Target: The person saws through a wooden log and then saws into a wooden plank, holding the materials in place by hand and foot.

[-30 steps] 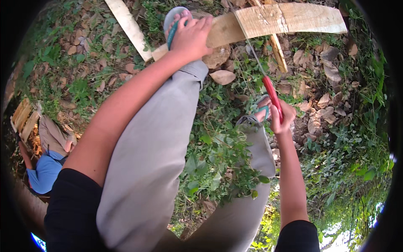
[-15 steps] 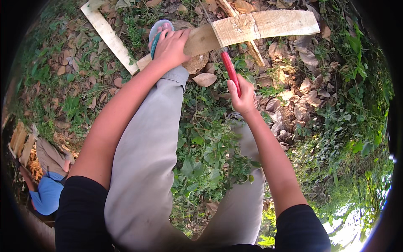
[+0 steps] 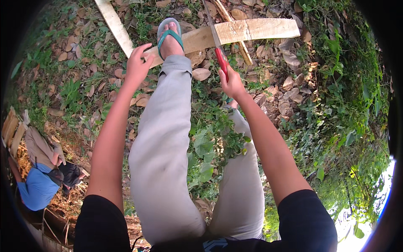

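A pale wooden plank (image 3: 264, 29) lies across the ground ahead of me, with my left foot in a green-strapped flip-flop (image 3: 171, 37) resting on it. My right hand (image 3: 233, 84) is closed round the red handle of a hand saw (image 3: 221, 62). The saw's thin blade stands across the plank, right of my foot, and runs out past its far edge. Fingers spread, my left hand (image 3: 137, 67) is beside the plank's left end; whether it touches the wood I cannot tell.
A narrow stick (image 3: 245, 52) passes under the plank. Another pale board (image 3: 114, 27) lies at the upper left. Dry leaves (image 3: 201, 74) and green plants (image 3: 203, 147) cover the ground. A person in a blue top (image 3: 40, 189) is at the lower left, near wood pieces.
My left hand has come off the plank beside my foot and moved left to the plank's end. The right hand keeps its grip on the saw.
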Available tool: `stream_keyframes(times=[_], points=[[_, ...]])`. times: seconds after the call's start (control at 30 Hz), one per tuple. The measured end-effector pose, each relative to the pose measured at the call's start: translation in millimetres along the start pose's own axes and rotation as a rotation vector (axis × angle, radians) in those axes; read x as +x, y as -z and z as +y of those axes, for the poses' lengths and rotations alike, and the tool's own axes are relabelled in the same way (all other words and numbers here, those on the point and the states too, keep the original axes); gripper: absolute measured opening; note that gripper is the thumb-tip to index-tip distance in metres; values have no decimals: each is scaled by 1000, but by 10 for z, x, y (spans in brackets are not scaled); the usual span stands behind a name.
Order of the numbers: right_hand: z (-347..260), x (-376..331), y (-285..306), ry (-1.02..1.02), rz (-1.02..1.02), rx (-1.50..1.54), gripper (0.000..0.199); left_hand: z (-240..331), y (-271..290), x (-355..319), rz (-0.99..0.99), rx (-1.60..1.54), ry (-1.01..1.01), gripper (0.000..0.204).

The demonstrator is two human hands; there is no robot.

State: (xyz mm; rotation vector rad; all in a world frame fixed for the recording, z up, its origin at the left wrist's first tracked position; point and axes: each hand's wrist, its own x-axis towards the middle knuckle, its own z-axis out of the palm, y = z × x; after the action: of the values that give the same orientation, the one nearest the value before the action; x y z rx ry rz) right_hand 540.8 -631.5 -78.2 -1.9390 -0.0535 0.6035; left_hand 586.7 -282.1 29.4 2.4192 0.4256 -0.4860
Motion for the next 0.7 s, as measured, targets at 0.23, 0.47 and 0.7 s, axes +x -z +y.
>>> stream_keyframes(times=[0.23,0.47,0.7], points=[[-210,217,16,-60,38,30,31,-498,518,-1376,108,-75,211,34],[46,154,96,22,1,-86,26,-327,314,-832,-44,-125,185,33],[-122,156,249,-100,-125,8,31,184,-62,233,-399,-131,39,42]])
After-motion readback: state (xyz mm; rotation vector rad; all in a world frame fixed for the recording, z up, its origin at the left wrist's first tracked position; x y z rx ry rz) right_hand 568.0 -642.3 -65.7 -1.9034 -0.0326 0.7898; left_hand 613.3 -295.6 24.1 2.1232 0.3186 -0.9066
